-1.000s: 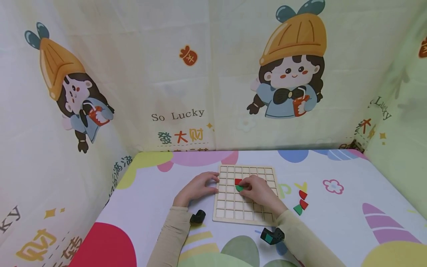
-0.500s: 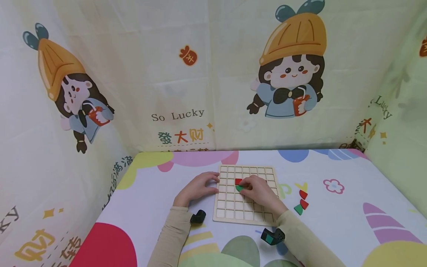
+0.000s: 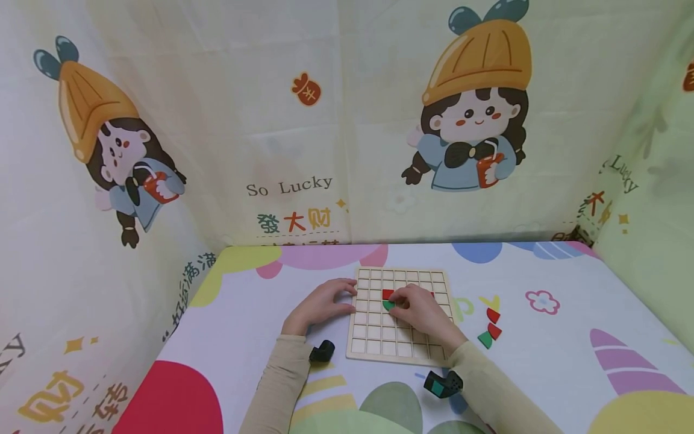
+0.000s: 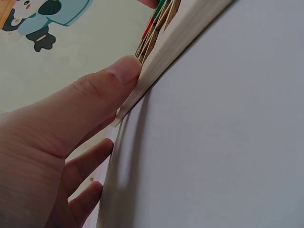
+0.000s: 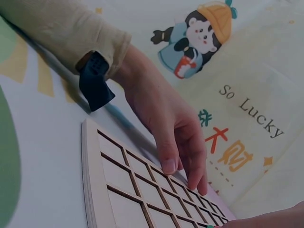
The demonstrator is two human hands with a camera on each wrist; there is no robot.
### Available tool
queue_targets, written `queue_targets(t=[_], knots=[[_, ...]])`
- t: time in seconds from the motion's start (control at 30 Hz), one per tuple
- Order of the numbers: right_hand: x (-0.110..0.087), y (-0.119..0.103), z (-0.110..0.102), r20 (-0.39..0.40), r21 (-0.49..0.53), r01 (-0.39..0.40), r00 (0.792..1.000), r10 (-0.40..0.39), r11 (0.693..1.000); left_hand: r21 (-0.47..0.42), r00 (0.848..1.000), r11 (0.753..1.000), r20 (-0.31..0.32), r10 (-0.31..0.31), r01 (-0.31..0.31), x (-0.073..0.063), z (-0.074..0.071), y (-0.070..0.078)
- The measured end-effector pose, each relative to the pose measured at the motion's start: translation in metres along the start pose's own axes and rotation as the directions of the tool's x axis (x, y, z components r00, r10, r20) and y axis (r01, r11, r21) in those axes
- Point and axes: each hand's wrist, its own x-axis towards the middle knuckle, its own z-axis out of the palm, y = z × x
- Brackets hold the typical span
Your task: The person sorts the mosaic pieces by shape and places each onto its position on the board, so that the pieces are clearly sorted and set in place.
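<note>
A square wooden grid board (image 3: 374,348) lies flat on the table. My left hand (image 3: 321,306) rests along its left edge; in the left wrist view the thumb of that hand (image 4: 61,114) touches the edge. Over the middle of the board, my right hand (image 3: 420,308) pinches a green quarter-round piece (image 3: 388,305) at a cell, the fingertips covering part of it. Just behind that piece sits a red piece (image 3: 387,294) in a cell. A bit of red shows beyond the right hand's knuckles; its shape is hidden.
Right of the board lie two loose red quarter-round pieces, a far one (image 3: 493,315) and a nearer one (image 3: 494,331), with a green one (image 3: 485,340) beside them. The patterned tabletop (image 3: 520,361) meets printed cloth walls (image 3: 368,120) at the back and sides.
Almost nothing differs. The right hand stays at the green piece, and the left hand keeps its place on the board's edge.
</note>
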Motion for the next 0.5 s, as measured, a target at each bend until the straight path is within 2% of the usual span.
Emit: queue_targets(t=[0.5], knots=[[-0.0001,0.0010,-0.0004,-0.005,-0.007,-0.018,1.000,0.018,1.000,0.006,1.000,1.000,-0.002,0.012,-0.012,0.0009,0.0015,-0.0025]])
